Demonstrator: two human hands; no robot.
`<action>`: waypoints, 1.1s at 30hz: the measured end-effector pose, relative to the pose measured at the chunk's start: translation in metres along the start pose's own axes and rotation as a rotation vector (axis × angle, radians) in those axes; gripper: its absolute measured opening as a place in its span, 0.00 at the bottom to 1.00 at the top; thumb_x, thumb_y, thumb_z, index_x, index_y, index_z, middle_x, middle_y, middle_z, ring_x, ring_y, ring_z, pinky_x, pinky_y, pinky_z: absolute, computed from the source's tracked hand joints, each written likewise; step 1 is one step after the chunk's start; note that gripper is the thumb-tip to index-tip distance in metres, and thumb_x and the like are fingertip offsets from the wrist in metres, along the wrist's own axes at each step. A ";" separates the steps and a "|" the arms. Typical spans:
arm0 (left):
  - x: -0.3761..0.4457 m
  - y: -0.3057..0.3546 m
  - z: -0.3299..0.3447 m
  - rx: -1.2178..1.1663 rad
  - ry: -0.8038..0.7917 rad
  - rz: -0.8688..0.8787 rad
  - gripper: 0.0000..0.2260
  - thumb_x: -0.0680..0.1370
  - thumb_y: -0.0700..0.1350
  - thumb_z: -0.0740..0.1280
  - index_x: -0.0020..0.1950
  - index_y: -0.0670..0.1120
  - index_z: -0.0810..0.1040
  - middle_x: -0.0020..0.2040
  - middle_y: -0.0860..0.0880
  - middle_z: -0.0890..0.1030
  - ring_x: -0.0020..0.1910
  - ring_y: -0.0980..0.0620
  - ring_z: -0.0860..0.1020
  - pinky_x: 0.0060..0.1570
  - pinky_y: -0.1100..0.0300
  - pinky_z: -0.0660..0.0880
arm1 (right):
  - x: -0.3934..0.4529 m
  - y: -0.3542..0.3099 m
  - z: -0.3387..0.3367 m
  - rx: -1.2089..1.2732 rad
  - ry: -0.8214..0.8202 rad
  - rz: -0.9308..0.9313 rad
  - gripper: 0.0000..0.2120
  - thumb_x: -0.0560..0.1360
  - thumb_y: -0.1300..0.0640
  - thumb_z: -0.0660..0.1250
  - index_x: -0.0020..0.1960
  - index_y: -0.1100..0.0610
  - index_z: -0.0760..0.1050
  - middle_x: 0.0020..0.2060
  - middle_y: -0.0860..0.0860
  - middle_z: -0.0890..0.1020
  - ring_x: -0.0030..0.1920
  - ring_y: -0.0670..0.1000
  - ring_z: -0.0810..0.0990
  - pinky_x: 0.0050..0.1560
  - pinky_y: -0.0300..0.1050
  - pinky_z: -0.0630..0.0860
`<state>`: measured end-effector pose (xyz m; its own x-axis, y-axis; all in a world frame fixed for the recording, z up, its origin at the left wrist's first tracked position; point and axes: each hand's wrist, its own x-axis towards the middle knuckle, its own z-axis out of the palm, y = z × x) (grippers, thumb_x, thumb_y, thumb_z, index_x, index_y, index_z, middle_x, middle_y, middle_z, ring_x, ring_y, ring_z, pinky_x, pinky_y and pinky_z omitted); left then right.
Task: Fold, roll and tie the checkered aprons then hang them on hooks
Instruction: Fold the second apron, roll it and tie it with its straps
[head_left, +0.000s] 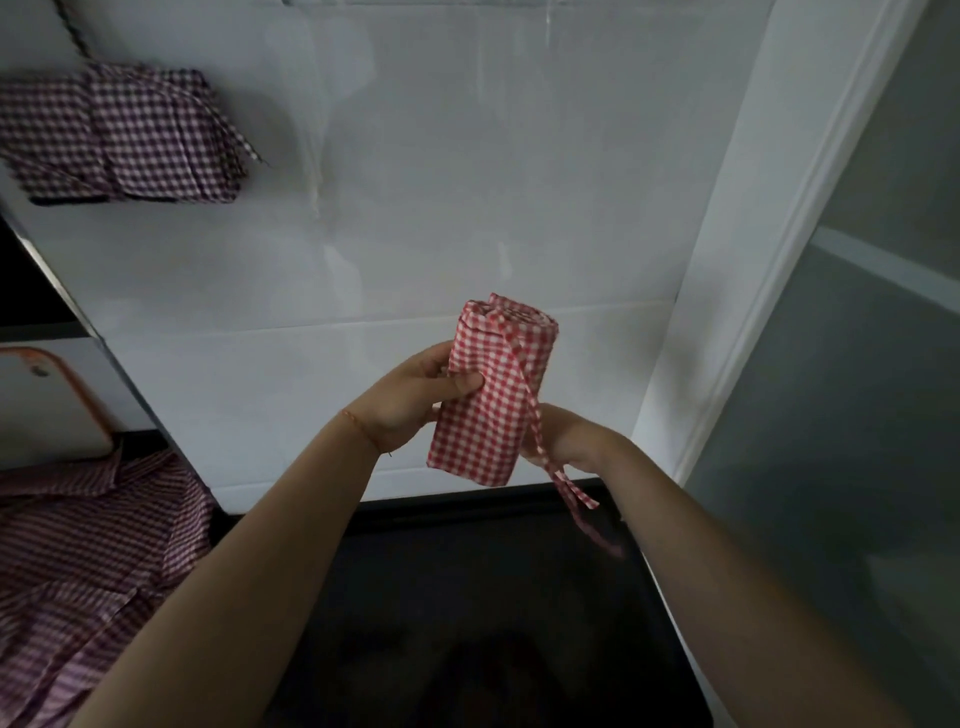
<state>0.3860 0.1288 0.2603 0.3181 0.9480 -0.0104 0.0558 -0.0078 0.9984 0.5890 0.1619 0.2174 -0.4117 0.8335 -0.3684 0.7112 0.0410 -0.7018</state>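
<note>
From the head view, your left hand (415, 400) grips the red roll (493, 389) at its middle, thumb pressed into the cloth, held up before the white wall (467, 182). Your right hand (566, 441) pinches its strap (535, 426) beside the roll's near end. A dark apron (119, 135) hangs far left.

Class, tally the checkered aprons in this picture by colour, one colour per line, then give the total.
Red and white, rolled, held in both hands: 1
Dark purple and white, folded, hanging on the wall: 1
Purple-pink and white, lying loose at lower left: 1
Total: 3
</note>
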 end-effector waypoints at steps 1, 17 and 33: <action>0.000 -0.001 0.000 0.019 0.044 -0.018 0.16 0.79 0.43 0.69 0.67 0.47 0.75 0.61 0.48 0.81 0.60 0.47 0.79 0.58 0.51 0.75 | -0.002 0.002 -0.001 0.021 -0.011 0.009 0.13 0.80 0.63 0.55 0.39 0.55 0.72 0.30 0.51 0.71 0.30 0.49 0.64 0.33 0.41 0.63; 0.014 -0.028 0.001 0.100 0.492 -0.153 0.13 0.76 0.47 0.73 0.57 0.45 0.75 0.50 0.49 0.82 0.47 0.51 0.81 0.40 0.60 0.77 | -0.006 0.002 -0.008 0.346 0.184 -0.125 0.14 0.78 0.49 0.69 0.61 0.52 0.74 0.33 0.46 0.73 0.28 0.44 0.67 0.28 0.37 0.62; 0.012 -0.040 -0.011 0.502 0.634 -0.136 0.12 0.74 0.50 0.73 0.53 0.48 0.75 0.49 0.50 0.79 0.48 0.49 0.78 0.43 0.59 0.75 | -0.016 0.003 -0.020 0.558 0.234 -0.240 0.13 0.84 0.54 0.60 0.50 0.62 0.77 0.31 0.51 0.76 0.29 0.49 0.73 0.33 0.44 0.74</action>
<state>0.3772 0.1440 0.2212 -0.3090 0.9495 0.0543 0.5206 0.1211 0.8452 0.6092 0.1595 0.2333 -0.3424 0.9374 -0.0635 0.1862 0.0015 -0.9825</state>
